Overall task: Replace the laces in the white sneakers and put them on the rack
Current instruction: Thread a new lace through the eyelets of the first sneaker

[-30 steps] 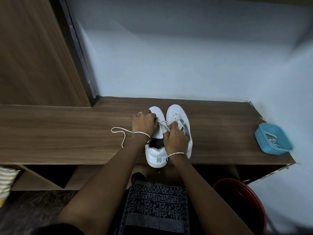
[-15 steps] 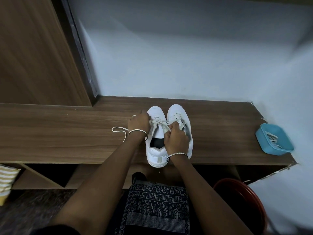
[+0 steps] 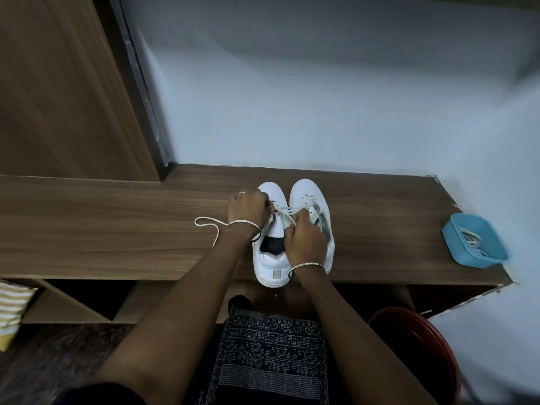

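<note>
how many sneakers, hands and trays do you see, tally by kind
white sneakers: 2
hands, fingers curled on the lace: 2
blue tray: 1
total: 5

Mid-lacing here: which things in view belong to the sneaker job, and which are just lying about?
In the job:
- left sneaker, right sneaker
- lace, pinched by left hand and right hand
- blue tray holding more laces

Lying about:
- red basin below the bench
- striped cloth
</note>
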The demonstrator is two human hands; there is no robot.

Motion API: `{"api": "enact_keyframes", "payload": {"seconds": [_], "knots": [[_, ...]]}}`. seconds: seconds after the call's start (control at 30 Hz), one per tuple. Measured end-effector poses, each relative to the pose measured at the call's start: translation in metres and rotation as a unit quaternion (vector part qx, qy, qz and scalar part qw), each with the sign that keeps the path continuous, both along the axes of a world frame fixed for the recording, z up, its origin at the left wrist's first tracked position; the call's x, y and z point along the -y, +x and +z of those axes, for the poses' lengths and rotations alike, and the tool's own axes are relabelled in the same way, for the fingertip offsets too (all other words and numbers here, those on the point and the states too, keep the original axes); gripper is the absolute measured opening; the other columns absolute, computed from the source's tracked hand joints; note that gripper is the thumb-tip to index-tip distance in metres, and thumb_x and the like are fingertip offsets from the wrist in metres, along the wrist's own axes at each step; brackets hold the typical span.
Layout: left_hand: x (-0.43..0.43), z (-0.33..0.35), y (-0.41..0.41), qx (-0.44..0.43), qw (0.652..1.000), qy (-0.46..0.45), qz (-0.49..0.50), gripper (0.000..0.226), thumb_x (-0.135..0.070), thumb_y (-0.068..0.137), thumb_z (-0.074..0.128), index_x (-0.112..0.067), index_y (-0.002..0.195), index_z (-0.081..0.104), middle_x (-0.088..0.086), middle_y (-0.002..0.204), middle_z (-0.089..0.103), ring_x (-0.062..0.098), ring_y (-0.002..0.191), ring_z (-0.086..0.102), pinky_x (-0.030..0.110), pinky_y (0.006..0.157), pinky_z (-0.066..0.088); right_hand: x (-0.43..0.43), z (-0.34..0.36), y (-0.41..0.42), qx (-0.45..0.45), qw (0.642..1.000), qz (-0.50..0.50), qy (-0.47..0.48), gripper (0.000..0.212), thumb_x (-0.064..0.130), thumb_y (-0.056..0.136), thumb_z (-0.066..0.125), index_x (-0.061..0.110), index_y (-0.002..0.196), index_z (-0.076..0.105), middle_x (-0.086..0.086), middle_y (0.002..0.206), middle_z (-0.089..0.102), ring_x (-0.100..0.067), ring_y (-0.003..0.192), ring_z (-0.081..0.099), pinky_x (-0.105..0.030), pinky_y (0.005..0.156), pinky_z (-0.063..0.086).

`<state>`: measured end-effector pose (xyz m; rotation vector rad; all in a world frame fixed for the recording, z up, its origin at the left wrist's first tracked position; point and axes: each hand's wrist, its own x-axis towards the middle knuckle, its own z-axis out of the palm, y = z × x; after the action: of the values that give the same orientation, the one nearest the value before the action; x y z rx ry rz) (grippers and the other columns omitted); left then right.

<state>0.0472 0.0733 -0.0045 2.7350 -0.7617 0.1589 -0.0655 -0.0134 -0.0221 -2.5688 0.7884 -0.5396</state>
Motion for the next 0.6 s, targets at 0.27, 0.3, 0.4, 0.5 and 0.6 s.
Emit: {"api": "enact_keyframes", "payload": {"seconds": [0.27, 0.3, 0.4, 0.5, 0.6], "knots": [[-0.008, -0.003, 0.001, -0.086, 0.995, -0.057, -0.007, 0.022, -0.046, 0.089, 0.064, -0.027, 0.096, 0.073, 0.003, 0.104, 0.071, 0.031, 0.106, 0.06, 0.037, 0.086, 0.045, 0.0, -0.001, 0.001, -0.013, 1.0, -0.005, -0.008, 0.021, 0.018, 0.095, 0.05, 0.01, 0.115, 0.053, -0.012, 0.097, 0.071, -0.035, 0.091, 0.066, -0.037, 0.069, 0.044], [-0.008, -0.002, 0.001, -0.09, 0.994, -0.055, -0.005, 0.022, -0.046, 0.088, 0.064, -0.027, 0.097, 0.074, 0.004, 0.104, 0.071, 0.031, 0.107, 0.06, 0.037, 0.086, 0.046, 0.0, -0.001, 0.001, -0.017, 1.0, -0.005, -0.009, 0.022, 0.018, 0.095, 0.05, 0.01, 0.115, 0.053, -0.012, 0.097, 0.071, -0.035, 0.092, 0.066, -0.037, 0.069, 0.044], [-0.005, 0.005, -0.003, -0.059, 0.998, -0.035, -0.004, 0.021, -0.044, 0.088, 0.065, -0.026, 0.097, 0.073, 0.005, 0.104, 0.07, 0.03, 0.108, 0.059, 0.038, 0.087, 0.043, 0.0, 0.0, 0.0, -0.019, 1.0, -0.005, -0.009, 0.022, 0.019, 0.096, 0.05, 0.01, 0.116, 0.052, -0.012, 0.097, 0.071, -0.034, 0.092, 0.066, -0.037, 0.07, 0.044], [-0.004, 0.005, -0.007, -0.058, 0.998, -0.033, 0.014, 0.016, -0.036, 0.092, 0.06, -0.024, 0.099, 0.069, 0.006, 0.105, 0.069, 0.032, 0.107, 0.059, 0.039, 0.088, 0.042, 0.0, 0.0, 0.0, -0.018, 1.0, -0.009, -0.005, 0.022, 0.018, 0.096, 0.05, 0.01, 0.116, 0.053, -0.012, 0.096, 0.071, -0.035, 0.092, 0.066, -0.036, 0.068, 0.042], [-0.009, -0.009, -0.005, -0.166, 0.965, -0.19, 0.078, 0.011, -0.023, 0.092, 0.057, -0.022, 0.081, 0.058, 0.008, 0.096, 0.068, 0.034, 0.096, 0.062, 0.037, 0.08, 0.046, -0.001, 0.002, 0.0, -0.027, 1.0, -0.009, -0.007, 0.024, 0.018, 0.095, 0.05, 0.009, 0.117, 0.052, -0.011, 0.097, 0.071, -0.033, 0.093, 0.066, -0.033, 0.066, 0.036]]}}
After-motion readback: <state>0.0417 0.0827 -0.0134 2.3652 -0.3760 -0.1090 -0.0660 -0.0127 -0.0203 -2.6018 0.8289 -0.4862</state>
